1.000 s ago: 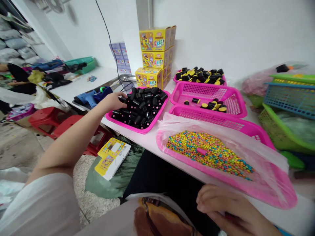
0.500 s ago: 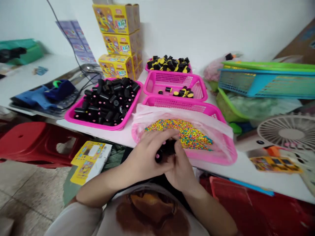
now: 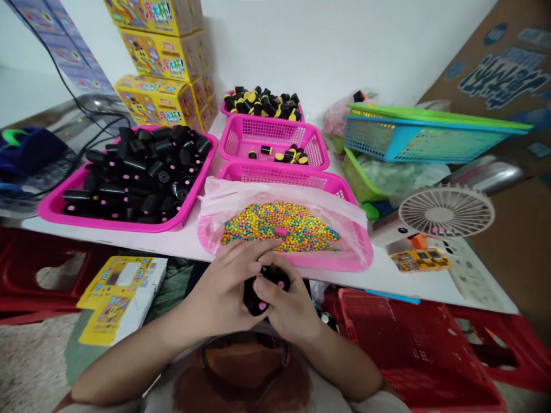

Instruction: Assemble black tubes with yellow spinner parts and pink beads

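Close to my body, both hands are cupped together around several small black plastic cylinders (image 3: pixel 255 299) with pink dots on their ends. My left hand (image 3: pixel 217 292) wraps them from the left side. From the right, my right hand (image 3: pixel 297 312) closes on them, its thumb lying across the top; fingers partly hide the pieces. Just beyond the hands, a pink basket (image 3: pixel 361 252) lined with a whitish plastic bag (image 3: pixel 275 189) holds many coloured beads (image 3: pixel 258 218). A small pink piece (image 3: pixel 282 232) lies on the beads.
A pink tray (image 3: pixel 189 209) at left is heaped with black cylinders. Behind stand a pink basket (image 3: pixel 230 140) with a few black-and-yellow pieces and another, fuller one. Yellow boxes (image 3: pixel 159 103) are stacked back left. A white fan (image 3: pixel 445 212) and stacked baskets (image 3: pixel 387 137) stand at right.
The view has shifted, so the table things appear further left. My right thumb has moved over the black cylinders, and the pink piece on the beads now shows.
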`<state>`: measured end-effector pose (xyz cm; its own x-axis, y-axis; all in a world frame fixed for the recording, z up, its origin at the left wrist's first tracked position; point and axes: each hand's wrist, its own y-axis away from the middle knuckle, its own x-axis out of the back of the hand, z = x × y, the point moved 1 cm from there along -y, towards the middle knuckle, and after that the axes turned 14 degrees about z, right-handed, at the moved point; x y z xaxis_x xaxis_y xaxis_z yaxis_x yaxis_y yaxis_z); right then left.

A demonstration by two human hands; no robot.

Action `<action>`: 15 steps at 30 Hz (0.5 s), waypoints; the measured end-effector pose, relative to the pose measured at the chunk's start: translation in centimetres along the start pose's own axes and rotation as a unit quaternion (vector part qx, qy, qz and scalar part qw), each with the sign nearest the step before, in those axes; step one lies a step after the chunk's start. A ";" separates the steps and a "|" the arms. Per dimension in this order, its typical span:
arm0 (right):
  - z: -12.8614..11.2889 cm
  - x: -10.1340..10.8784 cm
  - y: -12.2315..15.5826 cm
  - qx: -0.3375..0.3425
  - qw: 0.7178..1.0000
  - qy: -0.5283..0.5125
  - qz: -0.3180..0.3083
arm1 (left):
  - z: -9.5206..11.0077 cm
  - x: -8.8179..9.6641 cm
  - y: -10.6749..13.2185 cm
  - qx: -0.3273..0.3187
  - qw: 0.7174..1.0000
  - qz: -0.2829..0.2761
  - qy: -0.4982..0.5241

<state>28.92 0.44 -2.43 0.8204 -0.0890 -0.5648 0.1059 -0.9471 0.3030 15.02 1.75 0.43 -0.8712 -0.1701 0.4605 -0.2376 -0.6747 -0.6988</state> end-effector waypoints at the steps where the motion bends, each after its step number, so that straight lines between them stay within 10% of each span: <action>1: 0.1 0.0 0.0 -0.003 1.000 0.005 0.001 | -0.1 0.2 0.0 0.022 1.000 -0.010 0.004; 8: 0.4 0.1 0.1 0.076 0.997 -0.003 -0.028 | -0.5 0.7 -0.7 0.061 0.997 -0.043 -0.006; 15: -0.6 1.3 0.6 0.131 0.988 0.067 -0.054 | -0.6 -0.8 -1.7 0.030 0.977 0.003 0.213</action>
<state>30.38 -0.05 -2.50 0.8813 0.0427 -0.4707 0.0630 -0.9976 0.0275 15.82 3.49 0.95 -0.9752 0.1317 0.1778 -0.2175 -0.7178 -0.6614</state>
